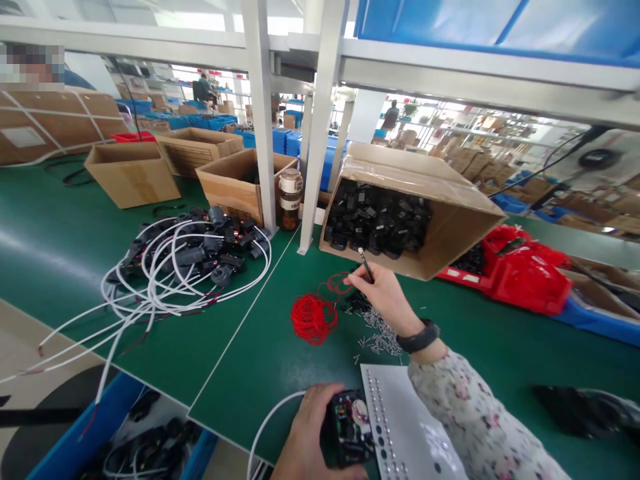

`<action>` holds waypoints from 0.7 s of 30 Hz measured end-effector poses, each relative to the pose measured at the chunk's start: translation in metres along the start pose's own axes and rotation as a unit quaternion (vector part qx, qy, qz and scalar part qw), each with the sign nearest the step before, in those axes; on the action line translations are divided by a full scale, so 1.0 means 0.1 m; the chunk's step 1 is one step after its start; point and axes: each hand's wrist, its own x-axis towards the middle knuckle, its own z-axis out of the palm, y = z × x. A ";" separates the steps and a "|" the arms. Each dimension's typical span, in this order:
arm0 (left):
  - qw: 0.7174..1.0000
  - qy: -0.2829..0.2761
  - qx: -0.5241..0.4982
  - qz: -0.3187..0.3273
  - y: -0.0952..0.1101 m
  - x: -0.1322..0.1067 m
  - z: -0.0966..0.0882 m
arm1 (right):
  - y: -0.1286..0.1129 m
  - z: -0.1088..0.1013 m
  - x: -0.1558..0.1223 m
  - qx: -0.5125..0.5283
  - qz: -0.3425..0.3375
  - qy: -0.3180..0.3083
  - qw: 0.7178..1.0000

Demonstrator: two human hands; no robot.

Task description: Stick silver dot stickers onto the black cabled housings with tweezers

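My left hand [307,433] is closed around a small black electrical module [350,427] with a white cable [265,420] leaving it, near the table's front edge. My right hand [383,293] reaches forward and pinches a thin black tool [366,265], its tip pointing up toward a tipped cardboard box [450,220]. A bundle of red wire [313,318] lies just left of that hand, and several small white pins [380,337] are scattered under the wrist. A white perforated plate [405,427] rests beside the module.
The tipped box spills black parts [380,223]. A heap of black modules with white cables [185,260] lies to the left on the green table [240,347]. Open cartons [133,173], a jar [291,198], white frame posts [263,113], red bins [520,273], a blue bin [120,440].
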 end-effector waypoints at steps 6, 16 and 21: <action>1.000 0.002 0.009 -0.012 -0.06 0.01 0.02 | -0.22 -0.35 -0.07 0.078 0.006 -0.022 0.997; 0.999 0.020 0.031 -0.012 -0.13 0.01 0.06 | -0.31 -0.39 -0.21 0.374 0.082 -0.205 0.901; 0.998 0.020 0.053 0.012 -0.16 -0.02 0.04 | -0.23 -0.49 -0.44 0.394 0.108 -0.147 0.901</action>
